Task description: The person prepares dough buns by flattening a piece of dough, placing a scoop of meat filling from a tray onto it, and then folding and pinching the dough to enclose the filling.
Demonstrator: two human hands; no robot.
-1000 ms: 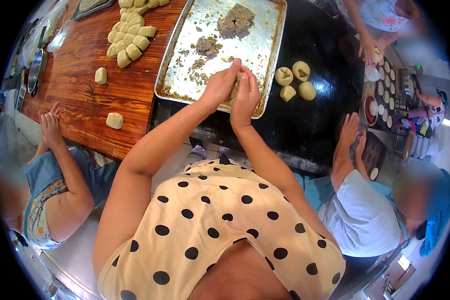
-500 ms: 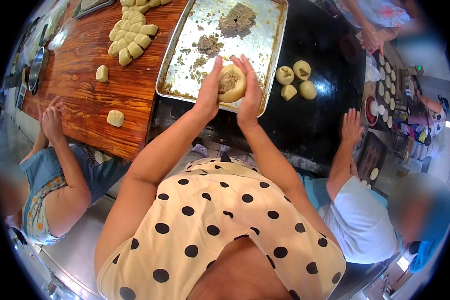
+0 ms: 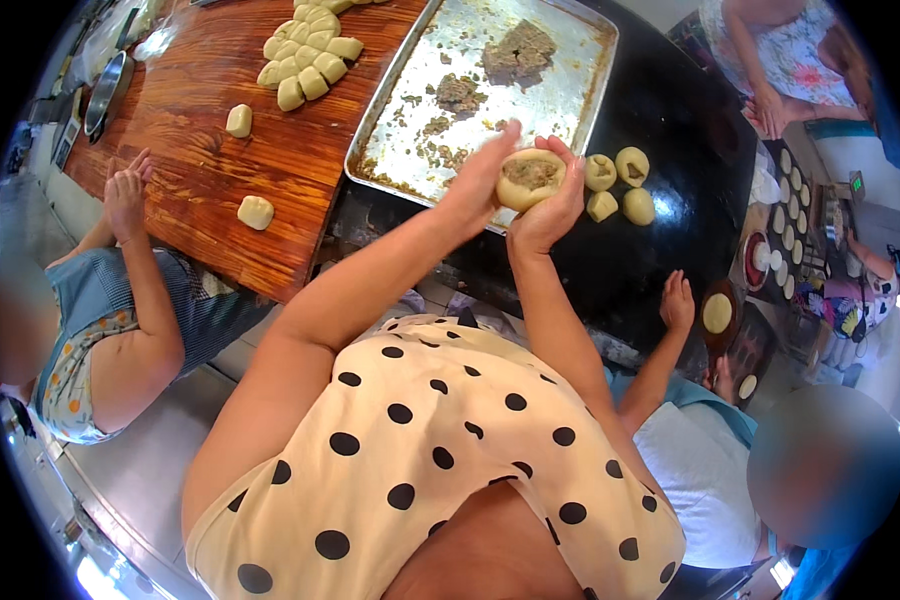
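Observation:
A round of dough (image 3: 530, 178) with brown-green minced filling in its open top is held between my two hands, over the near edge of a metal tray (image 3: 470, 50). My right hand (image 3: 553, 208) cups it from the right and below, its fingers curled along the side. The left hand (image 3: 478, 180) presses its left side, with fingertips slightly blurred. On the tray lie a large lump of filling (image 3: 519, 53), a smaller lump (image 3: 460, 94) and scattered crumbs. Just right of my hands, several dough pieces (image 3: 632, 167) sit on the black tabletop (image 3: 675, 130).
Left of the tray, a wooden table (image 3: 195, 170) carries a cluster of cut dough (image 3: 310, 60) and two single pieces. A co-worker's hands (image 3: 125, 195) are at its left edge. Another co-worker's hand (image 3: 678, 300) is at right, beside a flat dough disc (image 3: 717, 313).
My hands have turned the filled dough, and the right hand has moved further under it. The whole view has shifted. A flat dough disc now shows beside the right co-worker's hand.

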